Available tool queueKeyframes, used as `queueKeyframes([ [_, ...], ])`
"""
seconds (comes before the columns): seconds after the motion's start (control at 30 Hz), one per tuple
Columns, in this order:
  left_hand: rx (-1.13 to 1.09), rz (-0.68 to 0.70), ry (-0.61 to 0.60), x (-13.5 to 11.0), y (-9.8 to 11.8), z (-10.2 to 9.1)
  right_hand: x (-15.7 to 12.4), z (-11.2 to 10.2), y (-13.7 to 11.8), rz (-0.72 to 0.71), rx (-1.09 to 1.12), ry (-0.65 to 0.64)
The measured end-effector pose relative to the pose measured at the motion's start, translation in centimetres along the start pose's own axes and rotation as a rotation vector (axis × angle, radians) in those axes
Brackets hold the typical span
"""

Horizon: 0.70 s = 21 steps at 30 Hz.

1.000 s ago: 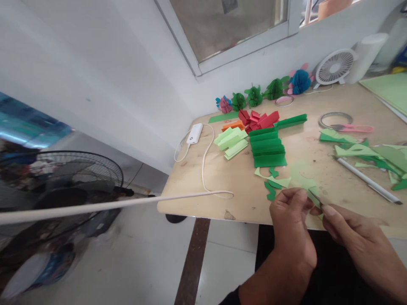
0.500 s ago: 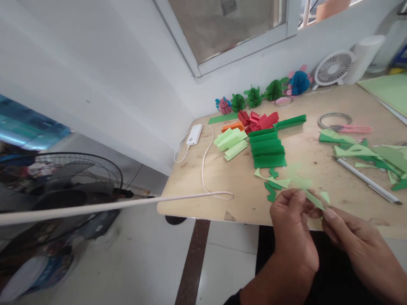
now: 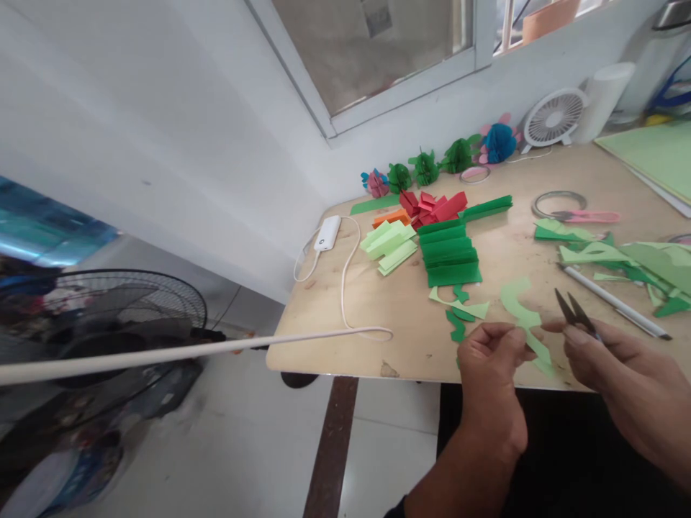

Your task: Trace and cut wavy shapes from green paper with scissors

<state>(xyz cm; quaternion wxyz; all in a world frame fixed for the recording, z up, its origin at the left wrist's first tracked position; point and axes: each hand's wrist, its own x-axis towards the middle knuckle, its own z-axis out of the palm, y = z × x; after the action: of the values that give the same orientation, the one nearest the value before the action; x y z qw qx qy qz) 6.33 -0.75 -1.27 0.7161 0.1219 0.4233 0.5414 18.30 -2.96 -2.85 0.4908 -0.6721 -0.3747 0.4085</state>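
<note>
Near the front edge of the table, my left hand (image 3: 494,352) pinches a light green paper piece (image 3: 519,302) with curved, cut edges. Just to its right, my right hand (image 3: 610,360) is closed around a pair of scissors (image 3: 573,309); their dark blades point up and away, slightly apart, and the handles are hidden in the fingers. The blades are apart from the paper. Beyond my left hand lie dark green cut scraps (image 3: 458,324) and a light green scrap (image 3: 469,309).
Folded dark green (image 3: 449,253), light green (image 3: 389,244) and red paper (image 3: 432,207) lie mid-table. Paper ball figures (image 3: 425,167) and a small fan (image 3: 556,119) stand along the wall. At right are a pen (image 3: 615,301) and a scrap pile (image 3: 637,266). A white cable (image 3: 345,277) crosses the left side.
My right hand has drawn away from the paper to the right, and the scissors' blades now show. The paper's wavy outline has come into view in my left hand.
</note>
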Motion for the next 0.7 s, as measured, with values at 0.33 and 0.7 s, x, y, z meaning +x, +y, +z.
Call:
queueKeyframes([
  [0.33,0.189,0.060,0.040,-0.4,0.2,0.2,0.7,0.3,-2.0,0.010,-0.147,0.017],
  [0.7,0.386,0.160,-0.039,0.0,0.6,0.1,0.7,0.2,-2.1,-0.008,-0.296,-0.047],
])
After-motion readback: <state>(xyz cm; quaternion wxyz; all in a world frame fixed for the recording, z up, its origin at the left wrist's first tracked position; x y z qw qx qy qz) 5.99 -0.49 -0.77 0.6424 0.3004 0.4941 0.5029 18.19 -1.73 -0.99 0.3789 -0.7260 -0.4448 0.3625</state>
